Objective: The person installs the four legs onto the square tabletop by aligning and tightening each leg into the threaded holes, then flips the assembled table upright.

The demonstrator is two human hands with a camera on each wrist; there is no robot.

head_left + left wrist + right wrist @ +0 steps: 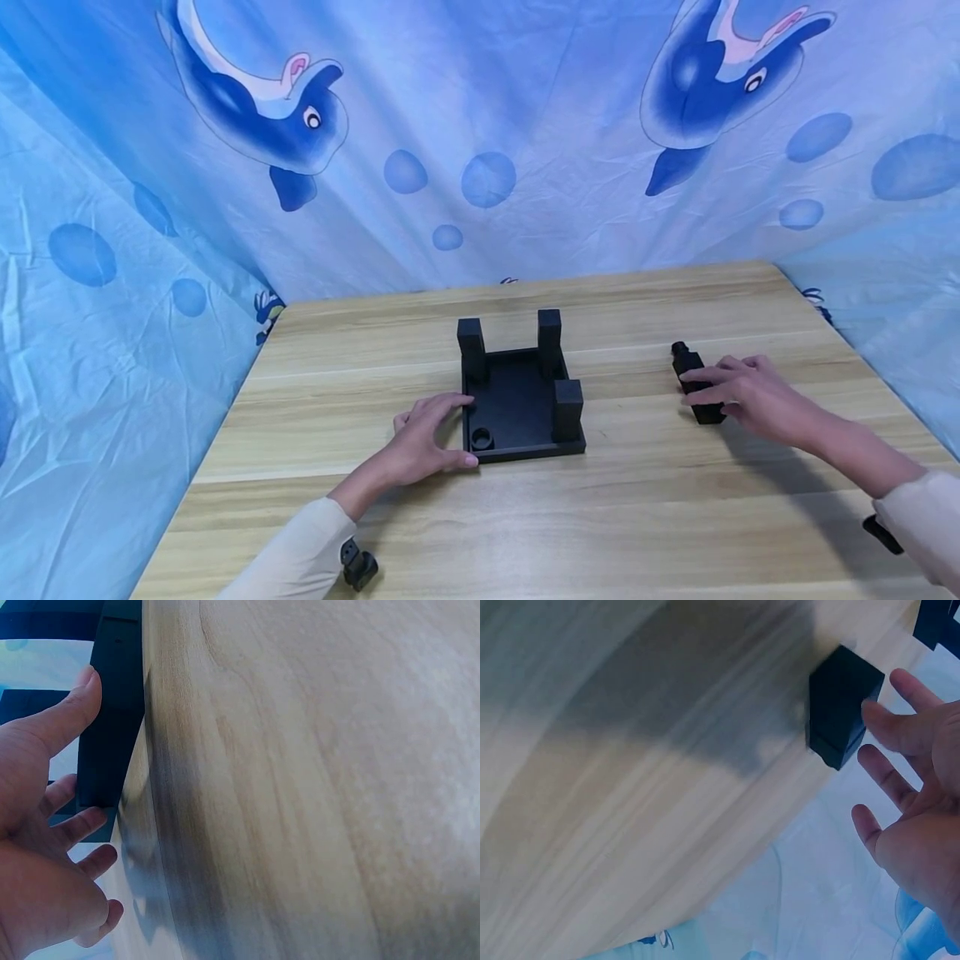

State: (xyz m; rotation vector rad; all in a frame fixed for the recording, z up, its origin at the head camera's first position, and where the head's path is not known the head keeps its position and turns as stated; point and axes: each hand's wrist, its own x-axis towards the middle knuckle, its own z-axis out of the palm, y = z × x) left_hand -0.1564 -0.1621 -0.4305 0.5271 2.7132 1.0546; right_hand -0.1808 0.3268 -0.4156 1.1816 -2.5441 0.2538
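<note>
Post right of tray, apparently flat on table

To me the shallow black square tray looks like smooth matt plastic, likewise the loose black blocky post. I see a tan wood-grain tabletop, faintly glossy, a creased blue dolphin-print cloth backdrop and matt off-white fabric sleeves.
</note>
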